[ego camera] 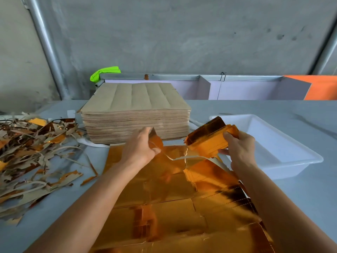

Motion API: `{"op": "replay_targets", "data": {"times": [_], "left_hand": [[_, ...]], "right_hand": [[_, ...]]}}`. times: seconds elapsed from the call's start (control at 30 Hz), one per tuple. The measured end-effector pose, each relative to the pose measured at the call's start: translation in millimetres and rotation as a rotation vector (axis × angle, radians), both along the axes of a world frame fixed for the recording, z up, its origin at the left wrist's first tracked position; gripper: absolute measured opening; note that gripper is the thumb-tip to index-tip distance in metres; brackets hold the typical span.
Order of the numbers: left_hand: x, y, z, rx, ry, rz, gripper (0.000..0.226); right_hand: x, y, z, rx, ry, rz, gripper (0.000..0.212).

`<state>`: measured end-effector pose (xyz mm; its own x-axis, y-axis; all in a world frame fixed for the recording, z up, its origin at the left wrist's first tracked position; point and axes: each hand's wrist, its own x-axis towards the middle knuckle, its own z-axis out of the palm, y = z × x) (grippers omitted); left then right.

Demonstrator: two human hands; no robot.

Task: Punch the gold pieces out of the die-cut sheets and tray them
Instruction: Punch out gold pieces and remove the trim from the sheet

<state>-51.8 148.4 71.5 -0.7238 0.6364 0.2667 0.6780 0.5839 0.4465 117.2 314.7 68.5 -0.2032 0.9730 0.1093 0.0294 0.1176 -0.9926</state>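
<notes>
A shiny gold die-cut sheet lies flat on the table in front of me, torn along its far edge. My left hand pinches a torn gold strip at the sheet's far edge. My right hand grips a stack of punched gold pieces, lifted just above the sheet. To the right stands a white plastic tray; nothing shows inside it.
A thick stack of brown-backed sheets sits just beyond my hands. A heap of torn scrap strips covers the table's left side. Behind the table run a metal rail, a green object and an orange panel.
</notes>
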Motion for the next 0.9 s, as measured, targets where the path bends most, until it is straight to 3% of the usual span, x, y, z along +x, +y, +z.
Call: {"op": "replay_targets", "data": {"times": [0.07, 0.17, 0.3, 0.4, 0.47, 0.53, 0.73, 0.83, 0.9], "left_hand": [[5.7, 5.9, 3.6, 0.034, -0.027, -0.153, 0.079], [17.1, 19.5, 2.1, 0.124, -0.256, -0.34, 0.079], [27.8, 34.7, -18.0, 0.233, -0.623, -0.416, 0.051], [30.4, 38.8, -30.0, 0.274, -0.72, -0.35, 0.026], [29.6, 37.5, -33.5, 0.304, -0.72, -0.341, 0.01], [28.6, 32.7, -34.5, 0.3, -0.66, -0.331, 0.009], [22.2, 10.2, -28.6, 0.29, -0.411, -0.326, 0.017], [31.5, 1.1, -26.4, 0.284, -0.354, -0.436, 0.014], [39.4, -3.9, -27.3, 0.258, -0.251, -0.504, 0.02]], "right_hand": [[-2.9, -8.2, 2.8, 0.024, -0.004, 0.041, 0.02], [-5.1, -17.9, 8.8, 0.048, 0.01, 0.077, 0.019], [-3.8, -25.8, 18.0, 0.039, 0.087, 0.189, 0.016], [1.6, -25.8, 22.5, 0.057, 0.104, 0.273, 0.016], [4.8, -24.5, 22.1, 0.071, 0.108, 0.314, 0.015], [9.1, -20.4, 20.8, 0.063, 0.126, 0.298, 0.015], [23.8, 14.2, 20.8, 0.042, 0.159, -0.055, 0.014], [12.2, 20.4, 26.4, 0.145, 0.083, -0.097, 0.019], [-6.0, 18.4, 30.1, 0.261, -0.074, -0.074, 0.017]]}}
